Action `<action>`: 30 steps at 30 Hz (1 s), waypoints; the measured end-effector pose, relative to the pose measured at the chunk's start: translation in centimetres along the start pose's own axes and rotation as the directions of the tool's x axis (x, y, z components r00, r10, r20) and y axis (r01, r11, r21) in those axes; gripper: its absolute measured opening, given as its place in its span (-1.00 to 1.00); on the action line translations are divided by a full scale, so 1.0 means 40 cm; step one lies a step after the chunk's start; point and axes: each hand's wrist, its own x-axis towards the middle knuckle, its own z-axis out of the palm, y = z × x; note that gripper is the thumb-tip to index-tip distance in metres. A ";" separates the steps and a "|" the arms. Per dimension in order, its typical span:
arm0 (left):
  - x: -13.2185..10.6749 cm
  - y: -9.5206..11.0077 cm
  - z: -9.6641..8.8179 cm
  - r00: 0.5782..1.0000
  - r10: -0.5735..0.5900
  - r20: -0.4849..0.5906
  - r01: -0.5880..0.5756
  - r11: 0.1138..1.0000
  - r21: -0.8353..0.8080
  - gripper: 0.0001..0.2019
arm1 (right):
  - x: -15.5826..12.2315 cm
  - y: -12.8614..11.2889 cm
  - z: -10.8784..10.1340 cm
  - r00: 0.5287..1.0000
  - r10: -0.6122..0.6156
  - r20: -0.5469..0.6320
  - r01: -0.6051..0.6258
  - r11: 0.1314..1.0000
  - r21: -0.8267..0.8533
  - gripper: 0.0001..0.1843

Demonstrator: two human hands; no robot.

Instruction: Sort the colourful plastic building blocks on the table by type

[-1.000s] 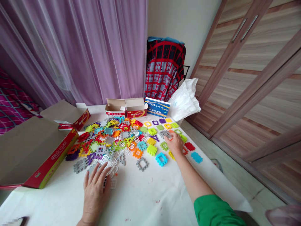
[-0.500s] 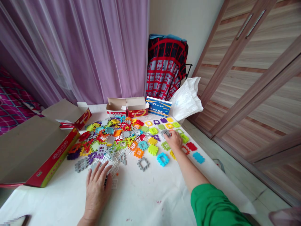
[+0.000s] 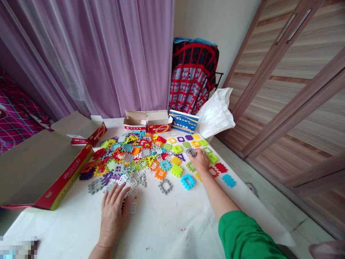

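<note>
Right grip: my right hand (image 3: 199, 160) is clamped, fingers bunched on a gray piece (image 3: 191, 152); I cannot tell whether the piece is off the table.
Left grip: my left hand (image 3: 113, 217) is open, palm down, fingers spread. Its fingertips (image 3: 122, 186) rest on white pieces (image 3: 132, 192) at the near edge of the pile.
Pile: a dense heap of multicolored plastic pieces (image 3: 129, 162) lies at table center, between my hands.
Loose pieces: these lie singly to the right of the pile, around my right hand. A blue frame (image 3: 188, 181) lies just below that hand, and a gray frame (image 3: 165, 186) lies nearer the pile.
Table: a white cover (image 3: 161, 233) spreads under everything, with small stains near my left hand.
Boxes: a large red box (image 3: 51, 172) stands open at the left of the pile. A smaller open box (image 3: 148, 121) and a blue box (image 3: 183, 122) stand at the far edge.
Bag: a white plastic bag (image 3: 215, 113) sits at the far right corner.
Sleeve: green (image 3: 244, 233), on my right arm.
</note>
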 end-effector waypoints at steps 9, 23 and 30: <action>-0.001 0.003 0.003 0.996 -0.073 0.052 0.074 0.997 -0.030 -0.71 | -0.126 -0.074 -0.083 0.941 -0.311 -0.135 0.332 0.926 0.179 -0.81; -0.007 -0.003 0.002 0.994 -0.100 0.041 0.102 0.994 -0.043 -0.71 | -0.409 -0.187 -0.118 0.862 -0.469 0.191 0.467 0.882 0.060 -0.72; -0.008 -0.007 0.005 0.995 -0.090 0.045 0.091 0.995 -0.036 -0.72 | -0.422 -0.174 -0.099 0.862 -0.489 0.130 0.479 0.872 0.103 -0.75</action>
